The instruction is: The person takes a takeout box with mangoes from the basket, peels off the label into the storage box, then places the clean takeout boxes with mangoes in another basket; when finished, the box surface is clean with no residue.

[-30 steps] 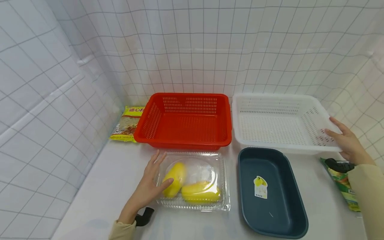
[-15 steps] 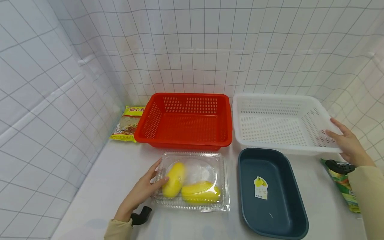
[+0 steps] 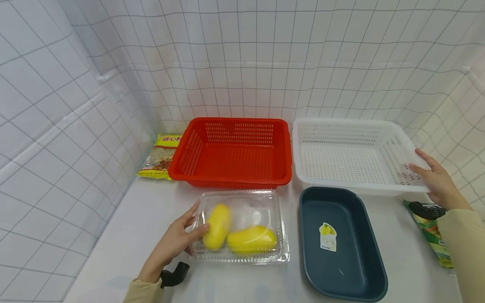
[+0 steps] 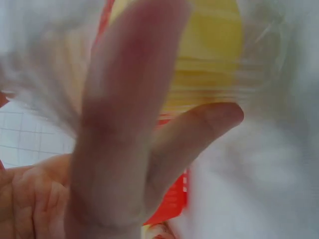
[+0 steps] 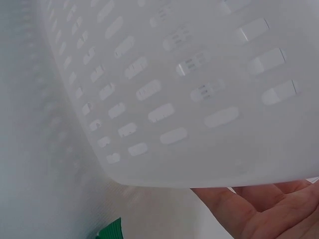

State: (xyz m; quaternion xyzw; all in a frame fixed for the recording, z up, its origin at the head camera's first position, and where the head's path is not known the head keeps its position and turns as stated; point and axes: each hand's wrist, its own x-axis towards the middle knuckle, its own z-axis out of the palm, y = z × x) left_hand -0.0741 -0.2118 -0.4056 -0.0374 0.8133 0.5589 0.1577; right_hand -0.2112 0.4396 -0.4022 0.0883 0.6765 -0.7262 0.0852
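My left hand (image 3: 176, 240) grips the left side of a clear plastic clamshell container (image 3: 283, 235), thumb on the lid. Inside lie two yellow fruits that look like mangoes, one upright-pointing (image 3: 217, 227) and one sideways (image 3: 251, 240). In the left wrist view the thumb and a finger stand close to the container wall, with yellow (image 4: 212, 40) showing through it. At the far right, my right hand (image 3: 441, 181) holds the right end of a white plastic basket (image 3: 333, 164) by its rim. The slotted basket wall (image 5: 184, 107) fills most of the right wrist view, above the palm (image 5: 279, 211).
A red basket (image 3: 240, 158) stands behind the container. A dark blue tray (image 3: 358, 269) with a fruit-picture label (image 3: 328, 237) lies to the right. A yellow food packet (image 3: 161, 158) is behind left; a green packet (image 3: 433, 240) lies beside the right forearm.
My left hand has gone from spread over the container's left edge to gripping that side. The container has shifted slightly left and back. The right hand stays at the white basket.
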